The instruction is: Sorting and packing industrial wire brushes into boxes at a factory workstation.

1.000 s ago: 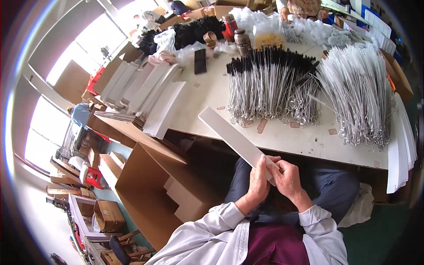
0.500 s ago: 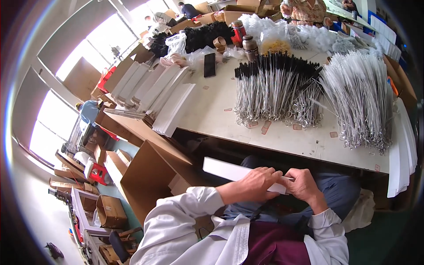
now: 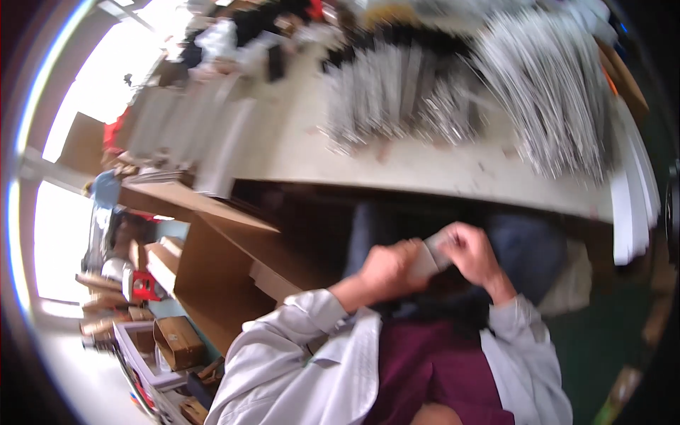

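Over my lap, my left hand (image 3: 392,270) is wrapped round a slim white carton (image 3: 427,262), of which only a short piece shows between my hands. At the carton's right end, my right hand (image 3: 473,255) has its bent fingers pinched on the end. Motion blur hides exactly how the end flap sits. On the table beyond lie a bundle of wire brushes with black bristles (image 3: 386,85) and looped wire ends, and a larger bundle of white wire brushes (image 3: 556,92) to its right.
Long white cartons (image 3: 227,134) lie at the table's left, and more (image 3: 629,188) hang over its right edge. A large open cardboard box (image 3: 212,283) stands at my left. The table's front edge (image 3: 425,191) runs just beyond my hands. A dark phone (image 3: 276,62) lies farther back.
The view has shifted, and the table and brushes sit higher in it. The carton, which stuck out long to the left of my hands, now shows only a short piece between them.
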`<state>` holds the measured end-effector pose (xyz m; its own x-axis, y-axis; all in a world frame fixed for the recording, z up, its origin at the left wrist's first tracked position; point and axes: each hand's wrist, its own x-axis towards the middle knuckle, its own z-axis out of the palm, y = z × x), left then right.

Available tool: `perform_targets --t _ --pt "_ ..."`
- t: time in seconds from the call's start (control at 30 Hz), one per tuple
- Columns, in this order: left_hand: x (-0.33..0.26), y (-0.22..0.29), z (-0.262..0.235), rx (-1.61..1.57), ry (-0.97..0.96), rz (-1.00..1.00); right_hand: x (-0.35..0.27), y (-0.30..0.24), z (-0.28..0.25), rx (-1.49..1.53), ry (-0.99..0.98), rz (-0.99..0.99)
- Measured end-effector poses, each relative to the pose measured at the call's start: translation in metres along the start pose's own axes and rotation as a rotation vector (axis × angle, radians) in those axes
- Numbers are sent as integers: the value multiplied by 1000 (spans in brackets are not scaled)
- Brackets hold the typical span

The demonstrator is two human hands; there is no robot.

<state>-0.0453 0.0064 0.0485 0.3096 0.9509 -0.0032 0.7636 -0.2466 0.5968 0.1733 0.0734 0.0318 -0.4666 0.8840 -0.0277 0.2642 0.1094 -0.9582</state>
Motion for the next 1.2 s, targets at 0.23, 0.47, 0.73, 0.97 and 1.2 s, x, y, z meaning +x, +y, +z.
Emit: perform_targets --t 0.23,0.47,0.73,0.97,1.2 --pt "4 3 8 98 21 -87 -23 -8 -4 228 53 166" --pt "2 11 21 149 39 -14 -40 3 -4 -119 94 -36" --pt "-6 11 25 181 72 27 -30 1 2 20 126 179" --pt "-13 4 30 198 26 -35 -33 5 4 91 187 242" --pt "-14 -1 33 124 58 3 -39 9 30 -70 269 79"
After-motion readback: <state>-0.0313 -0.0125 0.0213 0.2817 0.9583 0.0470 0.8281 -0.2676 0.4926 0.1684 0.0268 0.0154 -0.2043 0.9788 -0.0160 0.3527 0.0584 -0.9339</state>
